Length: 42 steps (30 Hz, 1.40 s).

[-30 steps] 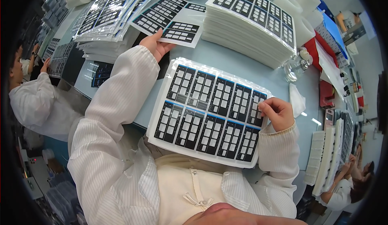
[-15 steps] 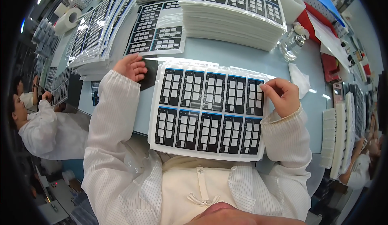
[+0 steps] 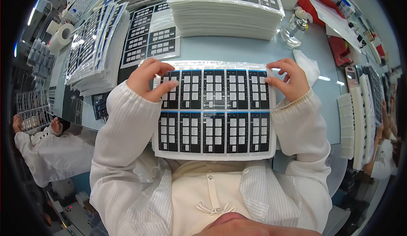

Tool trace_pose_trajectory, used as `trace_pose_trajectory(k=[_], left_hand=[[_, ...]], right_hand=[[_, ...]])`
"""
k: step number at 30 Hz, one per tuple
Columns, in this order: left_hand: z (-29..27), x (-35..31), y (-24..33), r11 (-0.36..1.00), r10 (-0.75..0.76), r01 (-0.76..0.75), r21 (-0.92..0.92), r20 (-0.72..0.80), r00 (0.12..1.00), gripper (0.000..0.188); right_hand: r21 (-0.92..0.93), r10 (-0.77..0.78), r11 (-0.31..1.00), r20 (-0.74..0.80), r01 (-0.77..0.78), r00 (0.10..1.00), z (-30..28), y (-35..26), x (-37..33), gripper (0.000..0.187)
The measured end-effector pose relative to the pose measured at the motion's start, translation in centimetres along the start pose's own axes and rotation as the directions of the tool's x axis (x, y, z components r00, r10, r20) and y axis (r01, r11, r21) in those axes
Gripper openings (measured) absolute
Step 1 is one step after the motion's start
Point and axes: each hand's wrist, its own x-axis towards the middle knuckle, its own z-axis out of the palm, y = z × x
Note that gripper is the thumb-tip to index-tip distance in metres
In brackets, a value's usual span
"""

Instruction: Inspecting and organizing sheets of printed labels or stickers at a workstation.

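Note:
In front of me lies a white sheet of black panels [image 3: 213, 111] with pale square windows and blue lines, in two rows. Glossy clear film shows along its far edge, and other sheets seem to lie beneath. My left hand [image 3: 153, 80] hovers at the sheet's far left corner, thumb and fingers apart, the thumb over a panel. At the far right corner is my right hand [image 3: 291, 80], its fingers bent and spread from the thumb, whose tip is by the last panel. Whether either hand touches the sheet is hard to tell.
A tall stack of similar sheets [image 3: 227, 22] stands beyond. Further left are a leaning pile [image 3: 91, 45] and a partly filled sheet [image 3: 150, 34]. A glass bottle [image 3: 294, 31] and white tissue [image 3: 307, 66] sit at right. Co-workers sit on both sides.
My left hand has come right and down over the sheet's far left corner. The right hand's pinch at the far right corner has opened. The sheet now lies straighter.

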Motion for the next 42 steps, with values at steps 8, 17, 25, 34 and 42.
trace_pose_trajectory(k=[8,17,25,34,42], left_hand=[[-0.3,-0.4,-3.0,0.92,-0.077,0.064,0.386,0.018,0.997,0.061],[0.1,-1.0,-3.7,0.95,-0.05,0.07,0.303,-0.075,0.996,0.054],[0.7,-1.1,-5.0,0.977,0.146,-0.112,0.183,-0.183,0.972,0.045],[0.3,-0.5,-7.3,0.903,-0.112,-0.062,-0.425,-0.371,0.922,0.019],[1.4,2.5,-7.2,0.968,-0.209,0.16,-0.193,-0.273,0.939,0.042]], right_hand=[[0.117,-0.124,0.983,-0.121,0.138,0.985,-0.9,-0.6,0.4,0.028],[0.15,-0.565,0.825,0.189,0.545,0.803,1.6,-11.8,2.0,0.021],[0.031,-0.632,0.775,0.048,0.631,0.773,13.8,-14.5,7.2,0.018],[0.011,-0.809,0.586,-0.036,0.81,0.586,14.8,-14.2,8.8,0.005],[-0.057,-0.852,0.504,-0.197,0.862,0.486,13.8,-14.4,8.5,0.017]])
